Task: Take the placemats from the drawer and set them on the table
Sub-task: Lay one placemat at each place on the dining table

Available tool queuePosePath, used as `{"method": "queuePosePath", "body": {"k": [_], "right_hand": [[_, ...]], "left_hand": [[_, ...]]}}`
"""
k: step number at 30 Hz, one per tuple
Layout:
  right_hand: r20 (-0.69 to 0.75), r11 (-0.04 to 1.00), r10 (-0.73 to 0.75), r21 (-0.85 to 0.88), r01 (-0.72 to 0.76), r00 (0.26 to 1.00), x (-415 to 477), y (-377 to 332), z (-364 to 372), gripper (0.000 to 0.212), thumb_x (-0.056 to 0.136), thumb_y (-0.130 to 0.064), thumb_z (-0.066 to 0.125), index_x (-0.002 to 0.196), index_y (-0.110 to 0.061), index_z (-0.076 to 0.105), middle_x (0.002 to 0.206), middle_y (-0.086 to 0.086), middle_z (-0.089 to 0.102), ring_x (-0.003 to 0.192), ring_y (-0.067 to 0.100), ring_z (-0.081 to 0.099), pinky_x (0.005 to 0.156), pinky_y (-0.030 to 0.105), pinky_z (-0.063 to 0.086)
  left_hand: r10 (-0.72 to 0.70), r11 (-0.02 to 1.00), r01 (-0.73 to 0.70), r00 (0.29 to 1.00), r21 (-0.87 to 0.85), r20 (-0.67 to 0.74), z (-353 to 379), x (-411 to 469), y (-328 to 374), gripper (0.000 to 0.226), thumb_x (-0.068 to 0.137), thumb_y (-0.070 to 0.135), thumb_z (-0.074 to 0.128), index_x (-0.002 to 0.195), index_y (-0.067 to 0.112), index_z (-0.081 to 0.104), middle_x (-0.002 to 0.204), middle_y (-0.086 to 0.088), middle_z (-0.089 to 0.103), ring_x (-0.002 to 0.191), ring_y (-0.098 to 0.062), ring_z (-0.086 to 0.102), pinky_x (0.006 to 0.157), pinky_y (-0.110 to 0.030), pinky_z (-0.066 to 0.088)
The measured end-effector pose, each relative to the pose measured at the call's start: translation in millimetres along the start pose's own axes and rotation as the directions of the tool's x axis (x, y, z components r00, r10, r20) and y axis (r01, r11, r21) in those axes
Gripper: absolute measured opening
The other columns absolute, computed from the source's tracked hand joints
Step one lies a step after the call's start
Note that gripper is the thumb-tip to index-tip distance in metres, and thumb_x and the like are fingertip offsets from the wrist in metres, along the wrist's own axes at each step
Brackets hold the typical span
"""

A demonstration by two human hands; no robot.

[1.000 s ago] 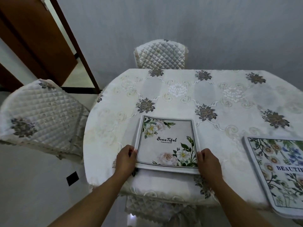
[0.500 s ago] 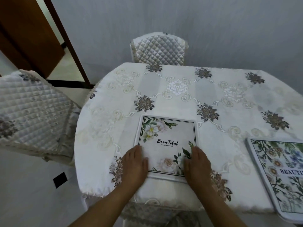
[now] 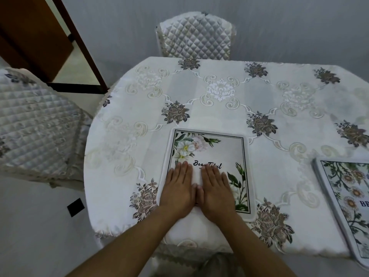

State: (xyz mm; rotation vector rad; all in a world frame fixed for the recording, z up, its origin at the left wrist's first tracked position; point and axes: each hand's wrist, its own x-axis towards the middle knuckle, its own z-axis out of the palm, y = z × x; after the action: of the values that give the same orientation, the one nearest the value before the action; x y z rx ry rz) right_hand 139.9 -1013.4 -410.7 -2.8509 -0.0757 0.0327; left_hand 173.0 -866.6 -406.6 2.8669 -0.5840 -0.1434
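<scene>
A rounded table (image 3: 123, 176) fills most of the view, covered by a white tablecloth (image 3: 219, 90) with pale scrollwork and dark grey-brown roses. A quilted chair (image 3: 194, 37) stands at the far side against a plain grey wall (image 3: 289, 27), and another quilted chair (image 3: 36, 126) stands to the left. Behind that one is a brown wooden door (image 3: 30, 33) with a dark frame. The floor (image 3: 30, 236) is pale, with a small black square (image 3: 75, 206) lying on it near the table's edge.

A placemat (image 3: 219, 148) lies flat on the cloth near the front edge, white with a black line border and pale flowers with green leaves in two corners. The left hand (image 3: 177, 188) and right hand (image 3: 216, 190) rest palm down on its near half, side by side, fingers straight and held together, thumbs meeting between them. A second placemat (image 3: 347, 196) lies well to the right, partly out of frame, printed with daisies and green stems.

The first mat carries black script reading "Beau Tiful", its middle partly hidden by the right fingertips. The second shows the blue capitals "BE", the rest being cut off.
</scene>
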Motion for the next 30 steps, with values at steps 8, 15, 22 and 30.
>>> {"method": "queuePosePath", "body": {"k": [8,15,22,30], "right_hand": [[0.009,0.985,0.17,-0.024,-0.17,0.985,-23,67,-20,0.071,0.095,-0.05,0.013,0.155,-0.013,0.013,0.163,0.006,0.009,0.15,0.019,0.0,0.122,0.038,0.003],[0.024,0.986,0.164,-0.005,-0.164,0.986,-19,72,-29,0.069,0.095,-0.047,0.011,0.154,-0.012,0.02,0.162,0.007,0.016,0.15,0.022,0.008,0.121,0.043,0.005],[0.098,0.997,-0.068,0.04,0.064,0.993,81,23,-31,0.065,0.095,-0.038,0.017,0.155,-0.013,0.014,0.163,0.008,0.012,0.151,0.023,0.005,0.119,0.038,-0.002],[0.127,0.994,-0.08,-0.067,0.089,0.989,136,47,-27,0.061,0.1,-0.033,0.024,0.155,-0.013,0.006,0.164,0.006,0.006,0.151,0.02,-0.001,0.123,0.039,0.002]], "left_hand": [[-0.05,0.999,0.05,0.998,0.016,0.033,-5,-7,-18,0.079,0.095,0.059,0.011,0.153,0.007,-0.001,0.162,-0.012,-0.006,0.148,-0.023,-0.013,0.118,-0.036,-0.011],[-0.074,0.997,0.074,0.995,-0.003,0.069,-13,-6,-33,0.082,0.092,0.06,0.005,0.152,0.005,-0.006,0.161,-0.015,-0.011,0.146,-0.027,-0.021,0.117,-0.039,-0.015],[0.036,0.999,-0.037,0.996,0.014,0.079,-21,89,2,0.064,0.1,0.035,0.019,0.152,0.005,-0.002,0.161,-0.017,-0.005,0.148,-0.031,-0.013,0.12,-0.042,-0.008],[0.08,0.994,-0.086,0.992,0.067,0.095,-14,155,-8,0.061,0.102,0.036,0.013,0.153,0.005,0.002,0.162,-0.015,0.0,0.149,-0.028,-0.009,0.121,-0.044,-0.005]]}}
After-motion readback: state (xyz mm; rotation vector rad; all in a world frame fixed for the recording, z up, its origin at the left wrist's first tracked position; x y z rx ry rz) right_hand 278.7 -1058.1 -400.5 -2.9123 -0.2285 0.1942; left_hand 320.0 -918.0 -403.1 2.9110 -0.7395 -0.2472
